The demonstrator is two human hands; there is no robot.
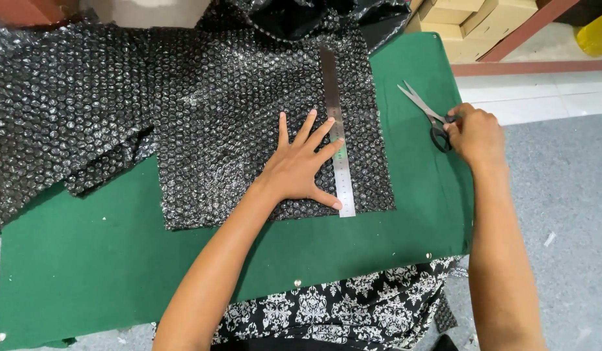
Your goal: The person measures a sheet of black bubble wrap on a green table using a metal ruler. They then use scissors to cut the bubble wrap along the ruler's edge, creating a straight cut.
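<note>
Your left hand [299,164] lies flat, fingers spread, palm down on the black bubble wrap sheet [249,130]. It grips nothing; it only presses. Fingertips and thumb reach onto the steel ruler [338,133], which lies just beyond them, running lengthwise away from you across the sheet, its near end close to your thumb at the sheet's near edge.

Your right hand [475,135] is closed around the black handles of the scissors [426,113], well apart from the left hand, out past the ruler and off the wrap. The scissors rest over the green felt table [119,260]; their blades are parted and point away from your hand toward the far side of the ruler, without touching it or the sheet.

More bubble wrap [60,110] lies loose beyond your left forearm, overlapping the flat sheet's far corner. A crumpled black plastic bag [314,16] sits past the ruler's far end. Cardboard boxes [463,23] stand on the floor beyond your right hand. Metal studs show along the table's near edge, and a black-and-white patterned garment [353,309] is below it between your arms.
</note>
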